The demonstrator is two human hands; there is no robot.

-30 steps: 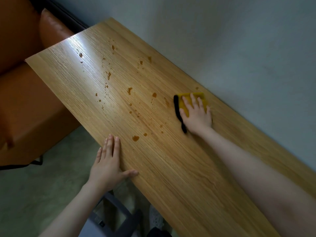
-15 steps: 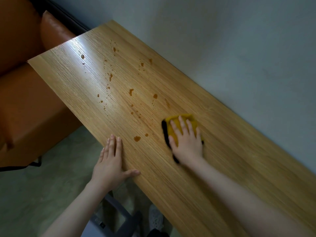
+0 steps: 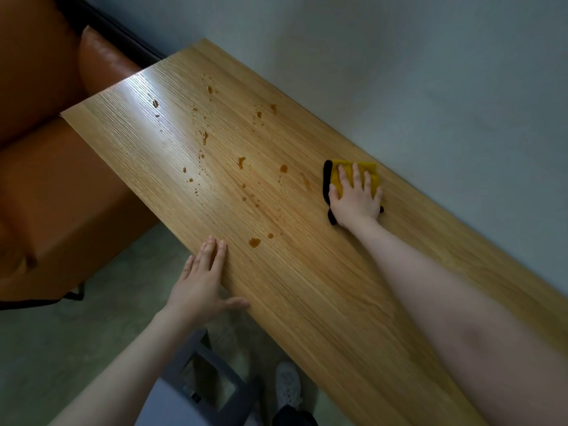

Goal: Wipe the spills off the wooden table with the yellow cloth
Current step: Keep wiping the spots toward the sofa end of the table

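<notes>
Many amber spills (image 3: 254,242) remain on the wooden table (image 3: 322,302). Right hand (image 3: 356,198) presses the yellow cloth (image 3: 370,172) flat, fingers straight and spread, near the wall-side edge. Left hand (image 3: 199,287) rests flat at the near edge. Sweep leftward in overlapping passes under even pressure.

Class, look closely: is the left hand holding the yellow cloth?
No, the right hand presses the yellow cloth; the left hand rests flat on the table edge.
</notes>
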